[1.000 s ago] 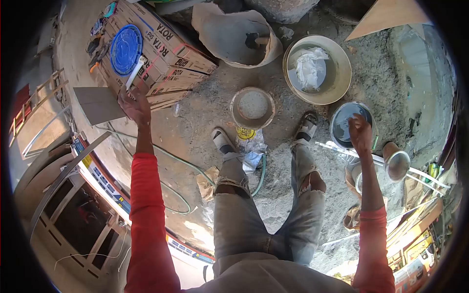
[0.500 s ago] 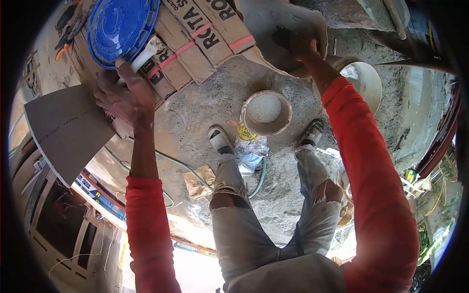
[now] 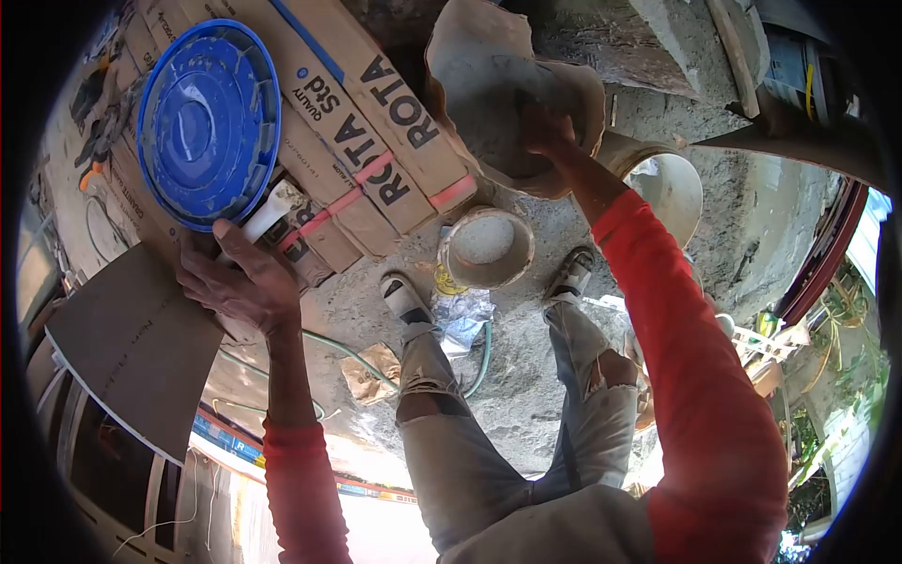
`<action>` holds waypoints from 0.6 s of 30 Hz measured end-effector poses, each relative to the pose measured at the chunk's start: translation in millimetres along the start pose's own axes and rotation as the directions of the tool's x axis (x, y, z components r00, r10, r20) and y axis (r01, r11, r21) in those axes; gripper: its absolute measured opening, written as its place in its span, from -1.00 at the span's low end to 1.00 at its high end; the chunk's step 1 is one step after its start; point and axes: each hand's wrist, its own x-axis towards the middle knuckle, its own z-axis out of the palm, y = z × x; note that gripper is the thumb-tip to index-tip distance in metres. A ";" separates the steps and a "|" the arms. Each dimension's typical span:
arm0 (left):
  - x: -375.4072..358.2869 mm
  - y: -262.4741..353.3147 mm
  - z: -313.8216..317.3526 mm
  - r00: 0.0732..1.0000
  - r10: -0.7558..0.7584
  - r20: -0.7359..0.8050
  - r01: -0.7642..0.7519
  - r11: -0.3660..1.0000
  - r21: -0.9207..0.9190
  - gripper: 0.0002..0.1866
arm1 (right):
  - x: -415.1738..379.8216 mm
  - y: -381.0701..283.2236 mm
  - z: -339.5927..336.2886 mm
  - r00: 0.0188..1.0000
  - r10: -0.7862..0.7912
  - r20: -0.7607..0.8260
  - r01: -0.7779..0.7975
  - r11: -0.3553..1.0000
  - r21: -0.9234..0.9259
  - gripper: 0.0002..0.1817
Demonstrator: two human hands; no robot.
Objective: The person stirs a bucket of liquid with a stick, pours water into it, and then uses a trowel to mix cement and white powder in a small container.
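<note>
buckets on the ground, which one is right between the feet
The small mortar-crusted bucket between the two shoes; the larger pale bucket sits farther right, behind the right arm.

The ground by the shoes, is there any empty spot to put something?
Bare sandy ground lies between the legs, below the small bucket. Another bare patch sits between the cardboard boxes and the left shoe. It is crowded around the plastic wrapper and green hose.

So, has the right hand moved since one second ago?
Yes. The right hand left the grey bowl by the right foot and crossed over the small bucket to reach into the open sack beside the boxes.
</note>
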 end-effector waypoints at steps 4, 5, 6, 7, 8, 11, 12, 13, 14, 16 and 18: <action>-1.2 -3.8 3.9 1.000 0.021 0.004 -0.021 1.000 0.019 -0.17 | -20.8 2.7 -15.4 0.996 0.061 0.071 -0.069 0.990 0.120 -0.57; -2.0 -7.0 0.2 0.999 0.026 0.023 -0.026 0.999 0.035 -0.17 | -16.4 2.7 -1.8 0.993 0.070 0.093 -0.081 0.989 0.122 -0.56; -1.0 4.1 -2.8 1.000 0.004 0.004 -0.004 1.000 -0.003 -0.17 | 11.6 -0.7 14.3 0.994 0.070 0.085 -0.081 0.988 0.128 -0.55; 4.1 6.6 -0.2 1.000 0.013 -0.007 -0.013 1.000 -0.008 -0.17 | 28.3 -2.8 25.1 0.993 0.080 0.088 -0.092 0.986 0.141 -0.55; 1.4 5.2 -4.3 1.000 0.009 -0.001 -0.009 1.000 -0.003 -0.17 | 18.1 -5.3 27.4 0.994 0.069 0.079 -0.083 0.980 0.179 -0.51; -2.7 7.7 -1.4 1.000 -0.018 0.010 0.018 1.000 -0.023 -0.17 | -4.8 1.3 9.8 0.995 0.053 0.082 -0.072 0.966 0.248 -0.39; -1.8 5.1 -3.4 1.000 -0.015 0.019 0.016 1.000 -0.018 -0.16 | -8.5 -5.5 5.8 0.990 0.047 0.131 -0.081 0.958 0.275 -0.37; -1.1 6.5 -2.0 1.000 -0.016 0.002 0.016 1.000 -0.026 -0.15 | -1.0 -13.0 -4.4 0.987 0.034 0.159 -0.082 0.949 0.304 -0.35; -2.4 12.0 -1.5 1.000 -0.011 -0.008 0.010 0.999 -0.036 -0.14 | 7.0 -15.0 -11.1 0.981 0.026 0.190 -0.086 0.945 0.314 -0.36; 1.5 9.5 -10.1 1.000 0.020 -0.015 -0.020 1.000 -0.018 -0.13 | 10.8 -24.2 -20.2 0.964 0.004 0.267 -0.100 0.933 0.345 -0.36; -0.5 8.3 -3.2 0.999 0.021 -0.025 -0.021 1.000 -0.018 -0.11 | -7.4 -17.7 -19.0 1.000 -0.017 -0.015 0.021 0.920 0.390 -0.42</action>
